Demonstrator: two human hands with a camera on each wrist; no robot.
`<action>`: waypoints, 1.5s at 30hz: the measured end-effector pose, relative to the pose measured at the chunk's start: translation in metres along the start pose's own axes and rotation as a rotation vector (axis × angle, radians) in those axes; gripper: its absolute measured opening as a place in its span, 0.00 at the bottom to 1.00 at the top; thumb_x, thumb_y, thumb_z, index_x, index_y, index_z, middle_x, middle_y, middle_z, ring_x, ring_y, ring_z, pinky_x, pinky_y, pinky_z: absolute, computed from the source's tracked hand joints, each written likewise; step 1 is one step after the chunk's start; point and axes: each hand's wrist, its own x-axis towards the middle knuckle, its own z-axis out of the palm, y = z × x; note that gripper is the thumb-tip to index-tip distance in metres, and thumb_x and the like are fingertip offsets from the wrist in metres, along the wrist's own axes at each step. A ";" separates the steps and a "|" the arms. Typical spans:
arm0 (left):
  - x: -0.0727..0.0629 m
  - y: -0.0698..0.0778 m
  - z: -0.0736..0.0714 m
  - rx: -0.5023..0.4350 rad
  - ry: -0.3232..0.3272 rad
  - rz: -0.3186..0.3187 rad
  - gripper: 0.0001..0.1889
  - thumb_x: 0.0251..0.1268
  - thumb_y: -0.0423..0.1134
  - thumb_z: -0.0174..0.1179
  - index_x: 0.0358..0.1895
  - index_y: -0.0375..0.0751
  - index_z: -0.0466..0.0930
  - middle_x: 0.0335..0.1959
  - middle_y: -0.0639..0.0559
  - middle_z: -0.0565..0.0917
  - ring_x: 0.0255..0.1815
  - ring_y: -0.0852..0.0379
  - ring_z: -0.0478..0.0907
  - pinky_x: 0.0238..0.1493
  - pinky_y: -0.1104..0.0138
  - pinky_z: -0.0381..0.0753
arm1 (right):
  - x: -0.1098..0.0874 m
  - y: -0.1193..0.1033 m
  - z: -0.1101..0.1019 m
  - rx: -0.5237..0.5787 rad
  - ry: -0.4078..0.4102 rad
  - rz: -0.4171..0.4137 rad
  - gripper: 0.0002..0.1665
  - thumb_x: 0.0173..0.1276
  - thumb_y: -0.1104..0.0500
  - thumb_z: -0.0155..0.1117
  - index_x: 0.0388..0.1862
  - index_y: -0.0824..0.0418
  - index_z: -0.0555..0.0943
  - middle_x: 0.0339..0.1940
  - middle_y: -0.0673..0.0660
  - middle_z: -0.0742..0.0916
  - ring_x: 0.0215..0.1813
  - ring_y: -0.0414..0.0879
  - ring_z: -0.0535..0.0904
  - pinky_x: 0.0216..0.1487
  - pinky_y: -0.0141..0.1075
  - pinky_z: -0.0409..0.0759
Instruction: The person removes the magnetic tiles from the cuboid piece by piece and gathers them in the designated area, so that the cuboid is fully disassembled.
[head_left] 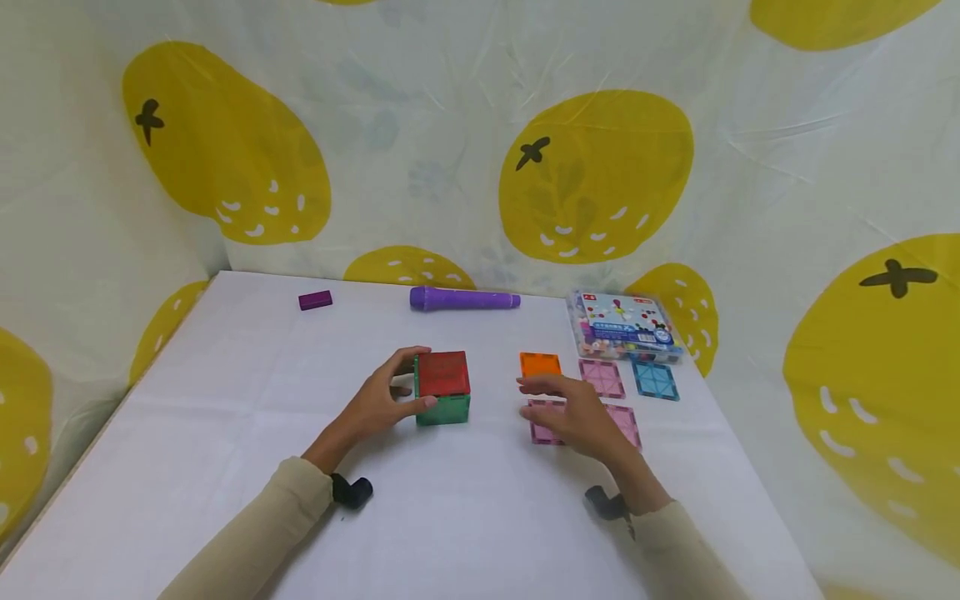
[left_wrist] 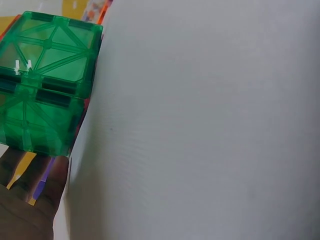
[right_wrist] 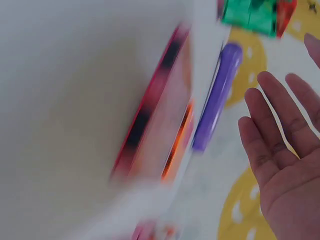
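Note:
A cube of magnetic tiles [head_left: 444,373] stands on the white table, with a red tile on top and green tiles at the sides. My left hand [head_left: 382,398] holds it from the left, thumb at the near side and fingers toward the far side. The left wrist view shows two green tiles [left_wrist: 47,47] of it close up. My right hand [head_left: 577,417] hovers above loose tiles, its fingers extended and holding nothing. Beneath and around it lie an orange tile [head_left: 540,363] and pink tiles [head_left: 602,378], some partly covered by the hand.
A blue tile [head_left: 656,381] lies at the right, near a clear plastic box [head_left: 626,325] with a printed label. A purple microphone-shaped stick [head_left: 465,300] lies along the back edge. At the back left is a small dark purple block [head_left: 315,300]. A fruit-print curtain [head_left: 420,167] hangs behind.

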 end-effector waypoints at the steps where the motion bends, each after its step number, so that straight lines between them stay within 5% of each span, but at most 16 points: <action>1: 0.000 0.000 0.000 -0.005 -0.001 -0.004 0.41 0.66 0.51 0.75 0.80 0.66 0.64 0.77 0.50 0.73 0.80 0.38 0.69 0.74 0.44 0.79 | 0.005 -0.005 0.005 0.033 -0.011 -0.013 0.27 0.74 0.48 0.73 0.69 0.48 0.82 0.64 0.56 0.89 0.69 0.58 0.84 0.69 0.62 0.82; 8: 0.000 -0.001 0.003 -0.016 -0.002 -0.007 0.42 0.67 0.52 0.75 0.81 0.66 0.63 0.79 0.51 0.71 0.80 0.38 0.68 0.74 0.44 0.79 | 0.039 -0.030 0.042 0.187 -0.046 -0.060 0.31 0.76 0.50 0.71 0.76 0.41 0.77 0.60 0.54 0.91 0.62 0.52 0.89 0.67 0.53 0.86; 17: 0.002 -0.002 0.005 -0.006 -0.007 0.000 0.44 0.67 0.52 0.75 0.82 0.61 0.61 0.80 0.51 0.70 0.81 0.38 0.68 0.74 0.45 0.79 | 0.056 -0.040 0.068 0.402 -0.010 0.035 0.27 0.76 0.56 0.70 0.72 0.46 0.81 0.49 0.58 0.93 0.49 0.50 0.89 0.56 0.33 0.89; 25: 0.000 -0.002 0.005 -0.012 0.003 -0.022 0.45 0.65 0.52 0.76 0.82 0.63 0.60 0.80 0.49 0.71 0.81 0.38 0.69 0.74 0.45 0.79 | 0.057 -0.036 0.073 0.504 0.017 0.006 0.27 0.76 0.62 0.69 0.71 0.48 0.82 0.58 0.59 0.92 0.57 0.54 0.89 0.62 0.35 0.88; 34: -0.002 -0.003 0.003 -0.023 0.004 -0.012 0.44 0.66 0.52 0.76 0.82 0.67 0.61 0.79 0.51 0.72 0.81 0.39 0.68 0.74 0.44 0.78 | 0.054 -0.040 0.069 0.657 0.103 0.097 0.27 0.74 0.62 0.71 0.70 0.48 0.84 0.53 0.60 0.93 0.55 0.51 0.92 0.59 0.35 0.89; 45: -0.004 -0.002 0.001 -0.024 0.012 0.003 0.43 0.65 0.50 0.77 0.81 0.64 0.63 0.78 0.50 0.73 0.80 0.39 0.69 0.74 0.43 0.78 | 0.035 -0.021 0.034 0.576 0.165 0.119 0.27 0.73 0.61 0.73 0.69 0.47 0.83 0.53 0.60 0.92 0.51 0.48 0.91 0.57 0.35 0.90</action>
